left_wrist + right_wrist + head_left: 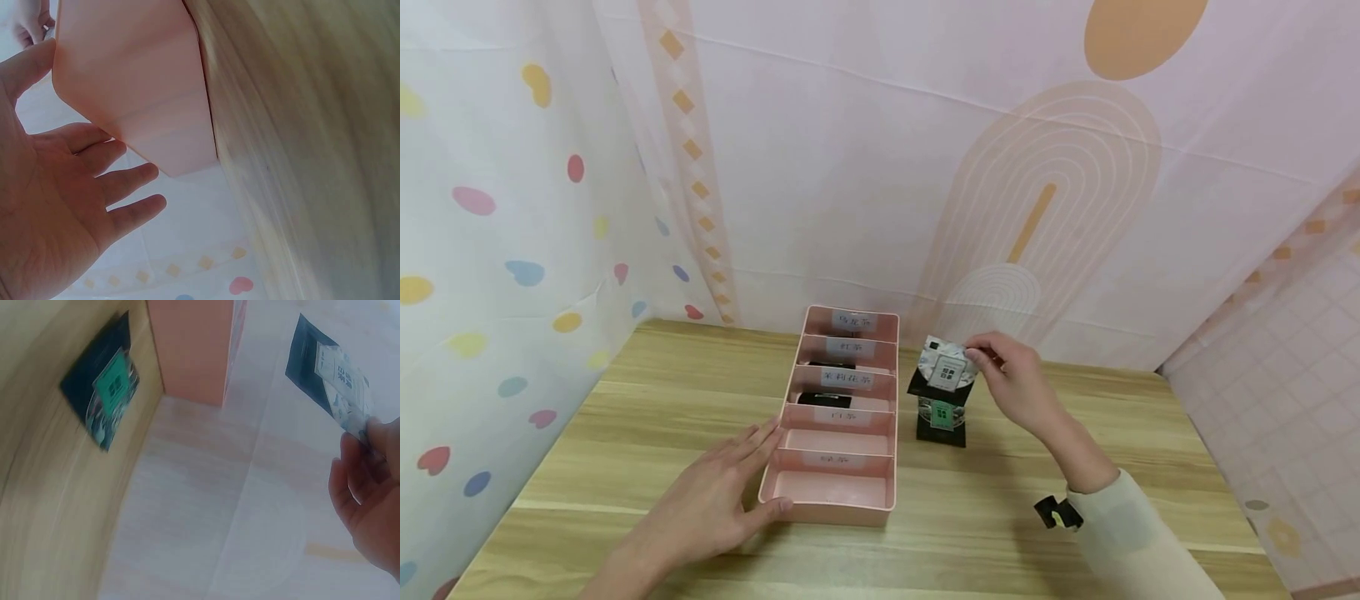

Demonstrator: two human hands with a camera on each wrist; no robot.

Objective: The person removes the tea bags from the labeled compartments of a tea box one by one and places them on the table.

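My right hand (1018, 383) pinches a tea sachet (946, 367) by its upper edge; it is silver and black with a pale label. In the right wrist view this sachet (331, 369) hangs above the tabletop. Below it, a second sachet (942, 421) with a green label lies on the table, right of a pink divided box (835, 514). Along the box's left side rests my left hand (715, 492), thumb at the front corner, fingers spread and fairly straight. A black sachet (825, 400) lies in the middle compartment, and dark edges show in the two behind it.
Handwritten labels (846, 379) mark the box's dividers; its two front compartments show bare pink floors. The wood-grain table (700, 375) ends at patterned cloth (820, 167) behind and at both sides. A small black object (1058, 513) appears beside the right sleeve (1138, 533).
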